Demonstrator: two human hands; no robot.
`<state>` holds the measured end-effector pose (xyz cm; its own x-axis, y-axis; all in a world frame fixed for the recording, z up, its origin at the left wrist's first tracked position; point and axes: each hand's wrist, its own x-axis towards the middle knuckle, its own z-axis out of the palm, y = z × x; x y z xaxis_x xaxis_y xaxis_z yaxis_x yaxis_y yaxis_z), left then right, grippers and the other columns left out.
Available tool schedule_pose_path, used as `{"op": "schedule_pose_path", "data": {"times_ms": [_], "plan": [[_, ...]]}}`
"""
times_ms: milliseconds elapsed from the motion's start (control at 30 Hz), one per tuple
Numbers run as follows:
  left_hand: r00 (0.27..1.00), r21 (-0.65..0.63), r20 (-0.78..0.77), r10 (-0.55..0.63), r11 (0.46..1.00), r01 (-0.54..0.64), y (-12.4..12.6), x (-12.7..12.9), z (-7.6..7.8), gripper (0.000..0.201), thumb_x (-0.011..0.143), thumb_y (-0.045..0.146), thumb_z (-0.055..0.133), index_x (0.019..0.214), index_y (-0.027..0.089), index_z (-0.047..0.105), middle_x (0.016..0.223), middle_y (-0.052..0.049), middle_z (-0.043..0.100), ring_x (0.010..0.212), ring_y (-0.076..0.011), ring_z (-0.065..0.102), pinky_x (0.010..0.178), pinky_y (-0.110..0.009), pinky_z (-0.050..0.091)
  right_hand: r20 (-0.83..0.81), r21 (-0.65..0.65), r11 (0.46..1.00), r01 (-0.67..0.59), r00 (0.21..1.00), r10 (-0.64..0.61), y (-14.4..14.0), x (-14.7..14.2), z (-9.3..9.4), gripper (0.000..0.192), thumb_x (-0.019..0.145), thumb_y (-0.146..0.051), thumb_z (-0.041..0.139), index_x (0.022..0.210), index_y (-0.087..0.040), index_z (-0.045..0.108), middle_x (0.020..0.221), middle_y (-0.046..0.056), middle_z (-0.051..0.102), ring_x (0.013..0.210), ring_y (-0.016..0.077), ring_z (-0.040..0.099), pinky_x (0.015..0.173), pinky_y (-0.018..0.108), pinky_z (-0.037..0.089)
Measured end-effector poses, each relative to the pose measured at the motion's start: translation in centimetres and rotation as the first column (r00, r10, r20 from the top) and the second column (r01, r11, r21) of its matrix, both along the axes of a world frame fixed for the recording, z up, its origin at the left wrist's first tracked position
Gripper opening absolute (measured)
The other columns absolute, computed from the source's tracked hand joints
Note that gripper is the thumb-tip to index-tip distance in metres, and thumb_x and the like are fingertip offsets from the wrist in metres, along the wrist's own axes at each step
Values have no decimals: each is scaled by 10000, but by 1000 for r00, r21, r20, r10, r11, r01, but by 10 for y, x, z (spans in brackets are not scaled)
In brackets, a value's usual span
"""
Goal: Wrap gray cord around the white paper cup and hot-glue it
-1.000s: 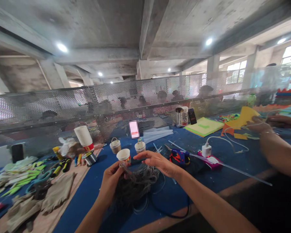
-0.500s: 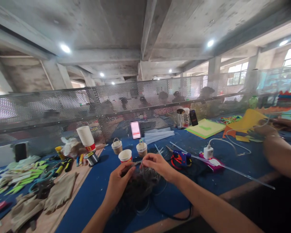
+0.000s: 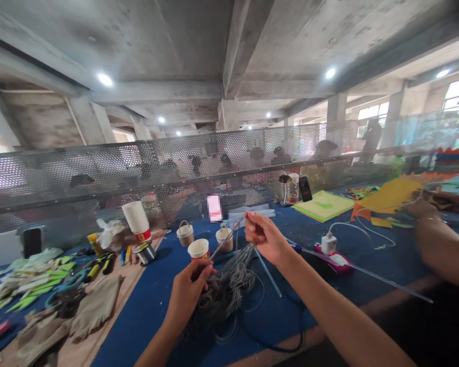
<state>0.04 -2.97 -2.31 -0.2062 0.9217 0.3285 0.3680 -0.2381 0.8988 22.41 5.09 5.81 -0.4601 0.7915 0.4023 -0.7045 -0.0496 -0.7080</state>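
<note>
A tangled heap of grey cord (image 3: 233, 285) lies on the blue table between my arms. My left hand (image 3: 193, 283) is closed, pinching a strand of grey cord (image 3: 227, 238) at the heap's left side. The same strand slants up to my right hand (image 3: 263, 232), whose thumb and forefinger pinch it above the heap. More strands hang down below my right hand. Just beyond my left hand stands a paper cup (image 3: 198, 248). Behind it are two small buckets with handles, a left bucket (image 3: 185, 234) and a right bucket (image 3: 224, 238).
A glue stick (image 3: 268, 272) lies right of the heap. A white charger (image 3: 329, 243) sits on a pink object. Gloves (image 3: 95, 303), scissors (image 3: 67, 288) and stacked cups (image 3: 136, 221) are at left. Another person's arm (image 3: 439, 244) works with yellow sheets at right.
My right hand has moved up and away from my left, drawing the grey strand out between them. My left hand has stayed nearly in place.
</note>
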Motion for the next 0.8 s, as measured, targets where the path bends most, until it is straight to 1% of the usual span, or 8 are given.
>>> {"op": "schedule_pose_path", "data": {"times_ms": [100,200,367,433,533,667,733,800], "plan": [[999,-37,-30,14,999,-15,0,-2,-1,363,797,477,636,967,159,687,817,-53,741,500,-135,523,523,-253,425,-34,45,998,50,998,-48,-1,3,14,198,815,-330,688,901,-153,666,543,-75,455,416,20,182,416,186,180],[996,-48,-86,25,998,-29,0,-3,1,361,822,488,603,956,173,719,848,-54,744,565,-167,566,565,-267,439,34,112,989,97,994,-101,-2,1,15,233,817,-342,690,963,-162,674,525,-65,488,421,28,245,412,191,155],[961,206,-246,128,976,-77,-3,-2,11,247,830,421,619,802,232,776,982,-56,735,1004,-270,598,923,-330,413,225,198,980,2,973,-48,-6,-4,1,343,847,-374,655,1131,-180,653,558,-34,589,428,37,320,403,191,140],[971,241,-189,146,966,-98,-4,-3,15,223,824,410,634,827,239,777,1012,-61,729,1036,-271,586,968,-339,385,285,246,969,-35,958,-38,-9,-3,-2,341,850,-397,646,1101,-167,664,594,-11,636,418,36,342,400,186,175],[996,146,22,92,985,-94,-5,-5,23,278,837,443,619,833,203,760,875,-66,734,927,-253,620,909,-327,414,347,288,956,-51,936,-55,-12,-3,-4,294,843,-419,651,967,-153,668,706,27,688,459,47,440,442,179,293],[952,71,302,-38,997,18,-6,-4,45,335,823,469,632,894,160,741,661,-37,683,709,-198,612,758,-293,462,420,341,940,-10,896,-143,-11,-5,-10,229,857,-380,624,909,-157,633,854,46,694,624,94,563,612,223,435],[912,100,388,-132,990,100,-6,-1,60,328,829,449,628,903,147,732,618,-28,654,673,-186,607,720,-287,478,432,455,884,111,840,-328,-8,-7,-14,181,850,-337,616,895,-163,642,901,44,676,764,136,597,715,262,455],[904,116,392,-170,984,134,-5,2,74,299,830,427,636,878,144,724,575,-15,629,658,-179,609,682,-271,482,405,632,743,220,724,-558,-4,-9,-19,121,836,-285,617,840,-170,652,945,47,657,892,171,593,804,295,446]]}}
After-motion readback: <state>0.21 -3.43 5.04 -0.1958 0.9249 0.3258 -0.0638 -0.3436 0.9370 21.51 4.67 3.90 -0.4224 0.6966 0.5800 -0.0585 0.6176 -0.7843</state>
